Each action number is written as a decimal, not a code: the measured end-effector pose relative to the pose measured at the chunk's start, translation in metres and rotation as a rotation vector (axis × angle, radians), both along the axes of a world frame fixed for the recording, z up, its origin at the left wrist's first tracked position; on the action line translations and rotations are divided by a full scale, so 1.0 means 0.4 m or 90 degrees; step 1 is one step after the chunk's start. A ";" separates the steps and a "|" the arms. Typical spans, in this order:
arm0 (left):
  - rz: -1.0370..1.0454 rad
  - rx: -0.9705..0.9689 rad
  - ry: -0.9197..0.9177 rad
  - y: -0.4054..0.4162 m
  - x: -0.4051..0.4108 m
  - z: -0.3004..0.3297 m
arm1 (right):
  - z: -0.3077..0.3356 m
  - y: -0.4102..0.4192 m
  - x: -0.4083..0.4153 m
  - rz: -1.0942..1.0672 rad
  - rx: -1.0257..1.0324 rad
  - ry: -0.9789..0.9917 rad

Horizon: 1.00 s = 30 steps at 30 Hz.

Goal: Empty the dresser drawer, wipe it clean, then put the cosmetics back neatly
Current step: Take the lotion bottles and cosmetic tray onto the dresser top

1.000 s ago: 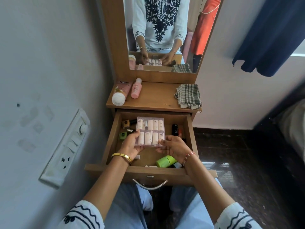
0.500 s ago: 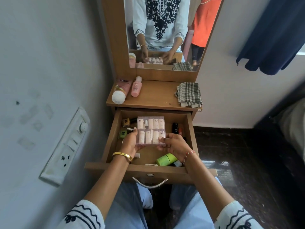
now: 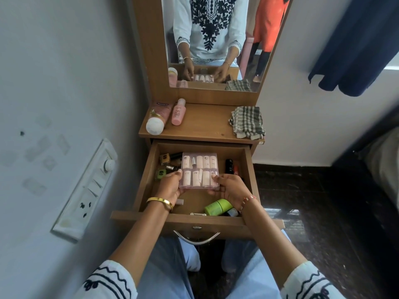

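Note:
The wooden dresser drawer (image 3: 149, 175) stands pulled open. A clear plastic case of small white bottles (image 3: 199, 170) is over its middle. My left hand (image 3: 170, 186) grips the case's left near corner, and my right hand (image 3: 230, 187) grips its right near corner. Yellow and green nail polish bottles (image 3: 165, 159) lie at the drawer's back left. A dark tube (image 3: 229, 166) lies at the back right. A green roll-on bottle (image 3: 217, 207) lies near the front edge. On the dresser top lie two pink bottles (image 3: 178, 112) and a folded checked cloth (image 3: 247, 121).
A mirror (image 3: 216, 39) rises behind the dresser top. A white switchboard (image 3: 86, 190) is on the wall at the left. The drawer has a metal handle (image 3: 196, 238) above my knees. Dark floor (image 3: 313, 201) lies to the right, with a dark curtain (image 3: 356, 44) above.
The case has shifted slightly, with both hands still gripping its near corners. The other items in the drawer have not moved.

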State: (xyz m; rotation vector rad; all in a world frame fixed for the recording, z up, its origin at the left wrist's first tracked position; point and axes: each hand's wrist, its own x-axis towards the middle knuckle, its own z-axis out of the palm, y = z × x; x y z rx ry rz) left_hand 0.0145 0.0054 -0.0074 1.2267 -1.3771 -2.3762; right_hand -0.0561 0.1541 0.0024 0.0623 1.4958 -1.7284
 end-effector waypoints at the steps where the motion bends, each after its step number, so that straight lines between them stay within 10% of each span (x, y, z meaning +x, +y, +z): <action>1: 0.002 0.013 0.003 0.000 0.002 0.001 | -0.001 0.000 -0.001 -0.009 -0.006 -0.002; 30: -0.014 -0.062 0.012 0.006 0.006 -0.002 | -0.008 0.000 -0.006 0.039 -0.016 0.007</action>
